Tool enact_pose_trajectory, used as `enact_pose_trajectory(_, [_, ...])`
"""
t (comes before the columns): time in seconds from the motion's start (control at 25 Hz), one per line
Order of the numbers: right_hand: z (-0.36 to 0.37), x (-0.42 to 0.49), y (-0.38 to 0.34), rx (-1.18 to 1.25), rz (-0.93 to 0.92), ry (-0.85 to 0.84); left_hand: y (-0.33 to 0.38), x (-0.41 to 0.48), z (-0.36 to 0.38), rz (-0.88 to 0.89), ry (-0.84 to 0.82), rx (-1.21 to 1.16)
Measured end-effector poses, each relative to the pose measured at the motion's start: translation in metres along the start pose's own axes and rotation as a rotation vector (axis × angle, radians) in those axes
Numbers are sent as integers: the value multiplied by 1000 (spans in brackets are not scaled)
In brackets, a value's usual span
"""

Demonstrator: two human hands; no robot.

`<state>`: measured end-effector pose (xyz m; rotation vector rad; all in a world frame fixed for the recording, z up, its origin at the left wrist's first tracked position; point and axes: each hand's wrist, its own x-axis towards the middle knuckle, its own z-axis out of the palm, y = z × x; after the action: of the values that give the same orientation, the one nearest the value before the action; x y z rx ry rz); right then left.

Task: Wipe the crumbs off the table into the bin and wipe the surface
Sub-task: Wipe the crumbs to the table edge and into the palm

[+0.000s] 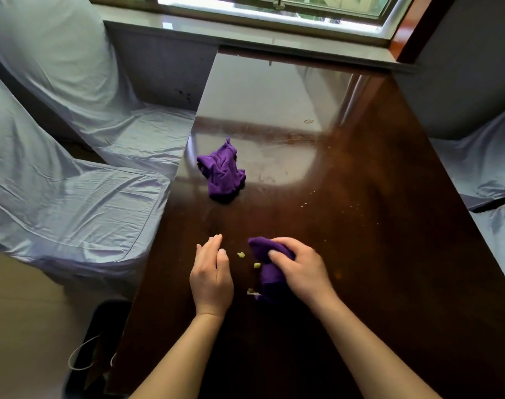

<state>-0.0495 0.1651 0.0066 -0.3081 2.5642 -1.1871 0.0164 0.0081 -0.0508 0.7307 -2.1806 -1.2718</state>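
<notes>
Dark polished table [375, 226] fills the view, with cloth-covered chairs [73, 197] along its left edge. Black bin [93, 349] stands on the floor at the table's near-left corner, a bag inside. A crumpled purple cloth [222, 171] lies loose near the left edge, well apart from both hands. Right hand [300, 269] presses a second purple cloth [267, 272] to the surface — fingers curled over and gripping it. Left hand [212, 276] stands on edge beside it, fingers extended and together, holding nothing. Yellow crumbs [256, 265] lie between the hands; finer specks [304, 204] are scattered further right.
</notes>
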Motion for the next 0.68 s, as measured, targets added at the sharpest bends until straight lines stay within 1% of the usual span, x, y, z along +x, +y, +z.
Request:
enact_pose_trajectory(0.08, [-27,-12,16,71,77,116,2,5,-11,-46,-8,-113])
enact_pose_trajectory(0.16, [-48,-28,34,43,190,201,0,14,-29,-77,-24,-180])
enact_pose_trajectory(0.24, [-54,-41,46,-43,332,241,-7,24,-49,-48,-29,-173])
enact_pose_trajectory(0.32, [-38,-49,48,-153,417,278,-18,32,-68,-18,-57,-108])
enact_pose_trajectory(0.4, [-7,-57,36,-224,416,330,-28,36,-79,-28,-88,-44])
enact_pose_trajectory(0.48, [27,-59,15,-195,386,375,-35,36,-83,-41,-92,-10])
enact_pose_trajectory(0.56, [58,-54,-7,-89,347,367,-39,33,-81,-49,-75,0])
enact_pose_trajectory(0.68, [83,-49,-30,143,294,271,-43,31,-77,-57,13,31])
